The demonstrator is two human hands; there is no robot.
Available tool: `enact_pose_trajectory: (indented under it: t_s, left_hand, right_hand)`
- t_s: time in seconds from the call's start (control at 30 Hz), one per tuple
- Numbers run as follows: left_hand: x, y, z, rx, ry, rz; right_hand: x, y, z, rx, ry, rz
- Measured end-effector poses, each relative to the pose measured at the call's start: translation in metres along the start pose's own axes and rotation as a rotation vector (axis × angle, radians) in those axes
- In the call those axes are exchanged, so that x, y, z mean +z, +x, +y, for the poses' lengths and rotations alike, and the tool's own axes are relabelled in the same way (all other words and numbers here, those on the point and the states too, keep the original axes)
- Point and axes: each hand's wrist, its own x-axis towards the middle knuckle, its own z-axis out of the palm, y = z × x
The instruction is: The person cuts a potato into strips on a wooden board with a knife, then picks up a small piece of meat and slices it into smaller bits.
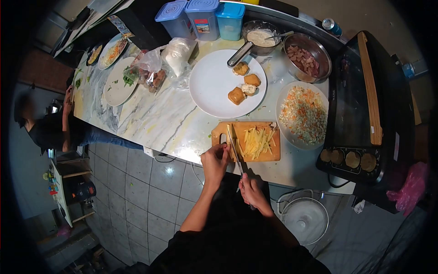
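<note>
A wooden cutting board (264, 156) lies at the counter's front edge with a pile of thin yellow strips (258, 144) on it. My right hand (252, 191) is closed round the handle of a knife (236, 148), whose blade points away over the board's left part. Beside the blade, my left hand (216, 160) has its fingers pinched together near the board's left edge; what they hold, if anything, is too small to make out. Behind the board is a large white plate (207, 86) with several browned pieces (236, 96) and a metal-handled utensil (240, 54).
A plate of chopped vegetables (303, 114), a metal bowl of meat (303, 61) and a black oven (365, 109) stand right. Lidded containers (202, 20) line the back. Bags and more plates (119, 86) are left. Another person (57, 128) stands far left.
</note>
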Motion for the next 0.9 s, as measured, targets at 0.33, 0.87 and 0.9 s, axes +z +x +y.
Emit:
enact_pose_trajectory:
  t_s: [0.33, 0.87, 0.9]
  left_hand:
    - [-0.002, -0.005, -0.007, -0.033, -0.096, -0.057]
    - [-0.004, -0.013, -0.004, -0.041, -0.114, -0.060]
    - [-0.004, -0.014, -0.003, -0.050, -0.135, -0.064]
  right_hand:
    - [-0.002, 0.010, 0.008, -0.318, -0.437, 0.125]
    - [-0.002, 0.011, 0.004, -0.210, -0.481, 0.121]
    - [-0.003, 0.011, 0.004, -0.210, -0.482, 0.121]
